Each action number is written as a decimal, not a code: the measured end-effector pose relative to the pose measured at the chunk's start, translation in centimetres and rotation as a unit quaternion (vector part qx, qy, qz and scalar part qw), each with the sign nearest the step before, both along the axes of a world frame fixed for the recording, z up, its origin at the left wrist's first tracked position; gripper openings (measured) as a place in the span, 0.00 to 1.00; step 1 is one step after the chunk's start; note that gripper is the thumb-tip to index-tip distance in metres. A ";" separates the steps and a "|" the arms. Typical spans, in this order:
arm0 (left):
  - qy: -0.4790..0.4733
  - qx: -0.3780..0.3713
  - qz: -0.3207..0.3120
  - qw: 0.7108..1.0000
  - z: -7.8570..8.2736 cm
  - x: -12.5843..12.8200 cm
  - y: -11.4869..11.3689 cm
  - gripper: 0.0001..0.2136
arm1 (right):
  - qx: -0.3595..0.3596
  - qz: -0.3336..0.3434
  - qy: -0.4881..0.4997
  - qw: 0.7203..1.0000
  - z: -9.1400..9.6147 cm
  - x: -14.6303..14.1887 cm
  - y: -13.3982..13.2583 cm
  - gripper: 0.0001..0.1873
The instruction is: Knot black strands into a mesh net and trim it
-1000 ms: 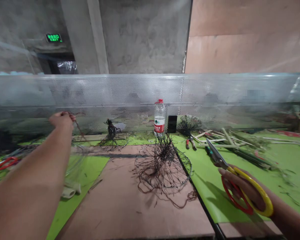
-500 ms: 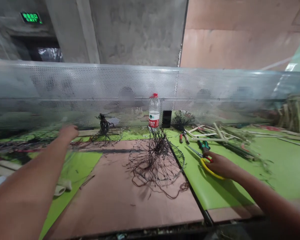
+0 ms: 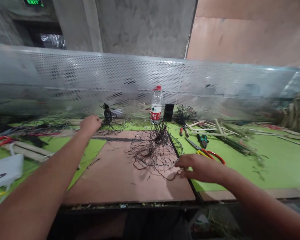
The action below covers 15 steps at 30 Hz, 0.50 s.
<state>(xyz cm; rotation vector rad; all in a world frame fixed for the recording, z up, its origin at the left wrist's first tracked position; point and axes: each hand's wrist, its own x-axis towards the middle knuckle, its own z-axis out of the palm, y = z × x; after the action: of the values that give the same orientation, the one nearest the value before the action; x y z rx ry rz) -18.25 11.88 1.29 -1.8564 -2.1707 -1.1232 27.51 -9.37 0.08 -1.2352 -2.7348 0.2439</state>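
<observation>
A dome-shaped openwork piece of dark knotted strands [image 3: 155,148] stands on the pinkish board in front of me. From its base a thin reddish-brown cord [image 3: 165,176] trails over the board. Beside that cord's right end is my right hand [image 3: 198,166], fingers apart and curved downward, at the rim of the piece. Scissors with red and yellow handles [image 3: 211,155] lie just behind this hand. My left hand [image 3: 90,124] is closed, fingers bent together, at the back left near a dark bundle of strands [image 3: 107,115]. What it grips, if anything, is hidden.
A water bottle with a red cap [image 3: 156,105] and an upright phone [image 3: 168,112] stand by the perforated metal screen [image 3: 140,66]. Two pairs of pliers [image 3: 203,140] lie at right, near cut strips [image 3: 218,128]. At left are a white device [image 3: 6,171] and red-handled scissors [image 3: 1,141].
My right hand has let go of the scissors and moved left to the cord. My left hand has moved right, toward the dark bundle. The view has tipped down.
</observation>
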 end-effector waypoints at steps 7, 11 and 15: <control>-0.063 0.127 -0.105 0.984 1.0 7.6 -2.2 0.16 | 0.120 -0.093 -0.057 0.987 -4.0 -6.1 -1.2 0.18; -0.014 0.005 -0.293 0.956 0.0 11.7 -4.5 0.18 | 0.163 -0.084 0.049 0.982 -2.4 -7.9 -0.1 0.19; 0.095 -0.136 -0.508 0.845 -1.8 14.6 -6.9 0.14 | 0.129 -0.075 0.148 0.978 0.5 -9.1 2.6 0.15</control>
<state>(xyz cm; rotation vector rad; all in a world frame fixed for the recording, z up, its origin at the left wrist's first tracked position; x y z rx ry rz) -3.63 4.99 -0.49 -3.2163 -1.1900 -0.6162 18.38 -6.72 0.59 -1.2161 -2.3223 0.0471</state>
